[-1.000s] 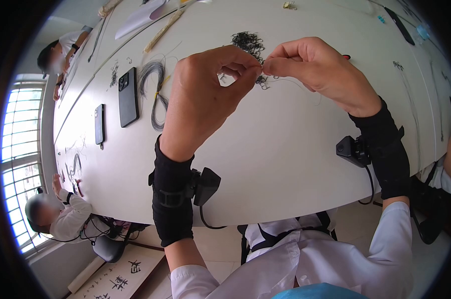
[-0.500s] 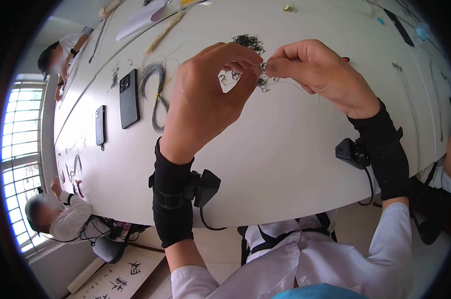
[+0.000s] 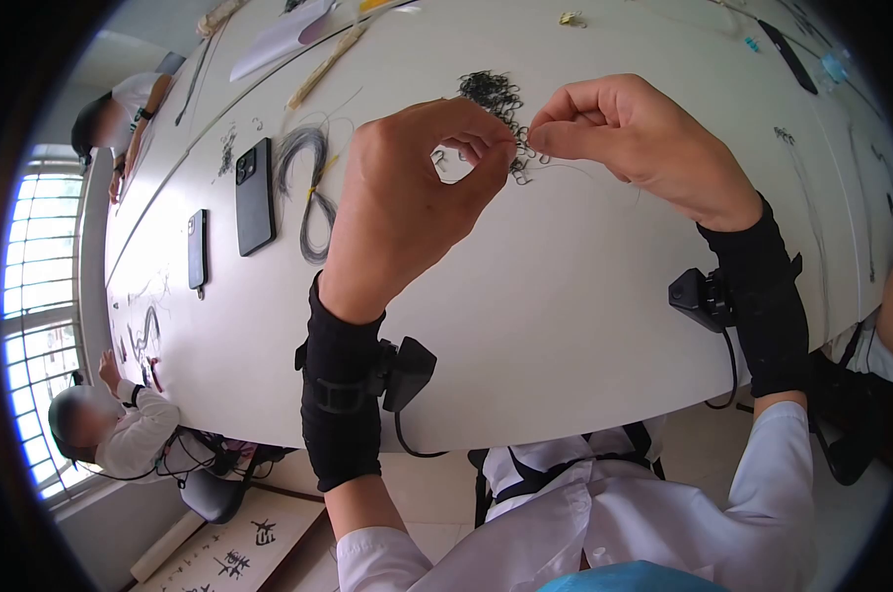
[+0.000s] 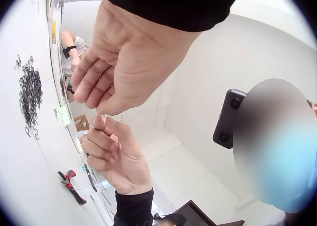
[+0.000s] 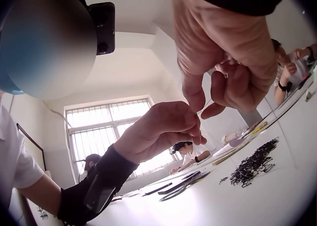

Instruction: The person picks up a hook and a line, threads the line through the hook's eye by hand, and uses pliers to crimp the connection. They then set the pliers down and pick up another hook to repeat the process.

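Note:
My left hand (image 3: pixel 417 187) and right hand (image 3: pixel 634 143) are raised over the white table, fingertips close together with a narrow gap. The left thumb and index finger pinch at a thin, pale line (image 5: pixel 271 104), while the right thumb and index pinch it opposite; its tail trails below the right hand in the right wrist view. Whatever else sits between the fingertips is too small to tell. Behind the hands lies a pile of small black hooks (image 3: pixel 491 91), partly covered by the left fingers in the head view and fully seen in the left wrist view.
Left of my hands lie a tied coil of grey line (image 3: pixel 311 197), a large phone (image 3: pixel 255 197) and a smaller phone (image 3: pixel 199 249). Red-and-black pliers (image 4: pixel 73 187) rest beyond the right hand. Other people sit around the table (image 3: pixel 525 326).
The fingertips, touching one second ago, have drawn slightly apart. The left hand has dipped a little toward me, and both hands keep their pinch.

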Motion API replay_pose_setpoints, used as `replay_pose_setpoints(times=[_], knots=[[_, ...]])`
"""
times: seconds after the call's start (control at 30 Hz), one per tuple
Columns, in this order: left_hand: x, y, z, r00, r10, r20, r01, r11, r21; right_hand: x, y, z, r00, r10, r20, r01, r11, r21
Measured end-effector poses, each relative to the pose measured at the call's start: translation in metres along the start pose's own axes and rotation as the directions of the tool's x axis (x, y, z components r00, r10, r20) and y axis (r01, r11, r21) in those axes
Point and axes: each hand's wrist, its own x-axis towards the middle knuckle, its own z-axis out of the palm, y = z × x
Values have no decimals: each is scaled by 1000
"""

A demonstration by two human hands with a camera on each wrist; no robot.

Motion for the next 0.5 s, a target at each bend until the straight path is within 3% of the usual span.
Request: replay_pose_setpoints(times=[0.2,0.33,0.5], knots=[[0,1,0,1000,-9,11,10,998,-55,0,-3,-4,1000,8,9,-8,1000,10],[1,-1,0,1000,-10,-7,8,984,-177,3,4,0,1000,-7,-21,9,992,125],[2,3,-2,993,-49,-107,27,981,-191,7,6,12,998,-34,-62,46,976,215]])
